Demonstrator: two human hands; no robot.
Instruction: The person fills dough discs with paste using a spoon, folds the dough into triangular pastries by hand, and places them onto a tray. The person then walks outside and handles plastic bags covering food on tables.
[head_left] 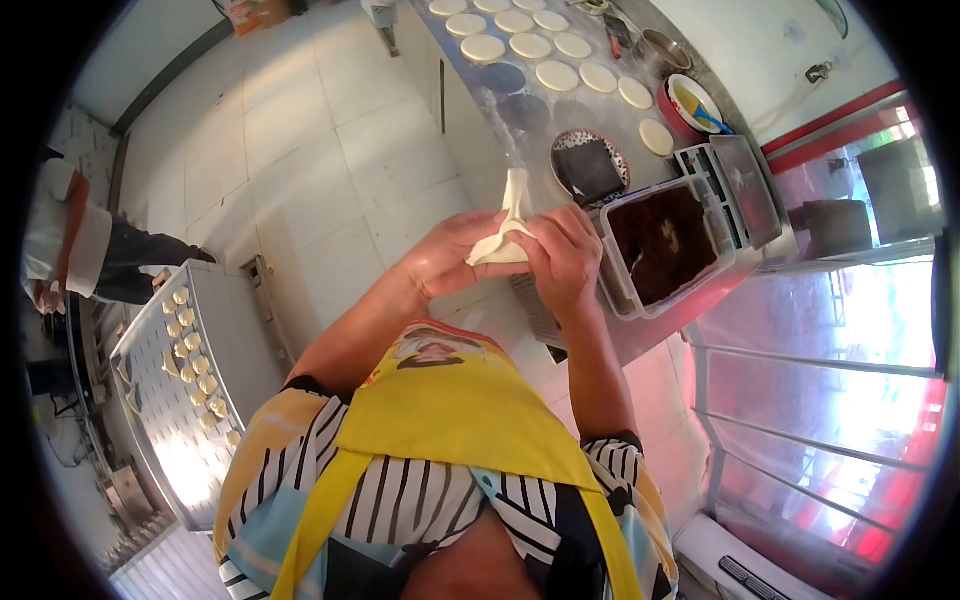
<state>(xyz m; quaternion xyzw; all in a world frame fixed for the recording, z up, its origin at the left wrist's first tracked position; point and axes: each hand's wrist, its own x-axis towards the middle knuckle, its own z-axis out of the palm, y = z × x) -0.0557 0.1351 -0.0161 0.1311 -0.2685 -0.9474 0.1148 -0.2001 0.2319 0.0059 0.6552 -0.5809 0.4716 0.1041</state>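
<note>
Between my two hands, in front of my chest, a pale sheet of dough [513, 226] is held up and partly folded, one end sticking up. My left hand [447, 253] grips it from the left, fingers underneath. On the other side my right hand [566, 252] pinches its edge with thumb and fingers. Whether anything is inside the dough is hidden. Just right of my right hand is a clear plastic tub [622, 290] holding a dark brown crumbly filling [662, 240]. A patterned plate [622, 160] with a dark square item [588, 170] lies beyond my hands.
Several flat dough rounds [556, 76] lie on the worktop [590, 112]. A red bowl [672, 112] with a blue utensil [712, 121] stands near the wall. At left, a metal tray [165, 425] carries shaped dough pieces [197, 365]; another person [95, 235] stands behind it.
</note>
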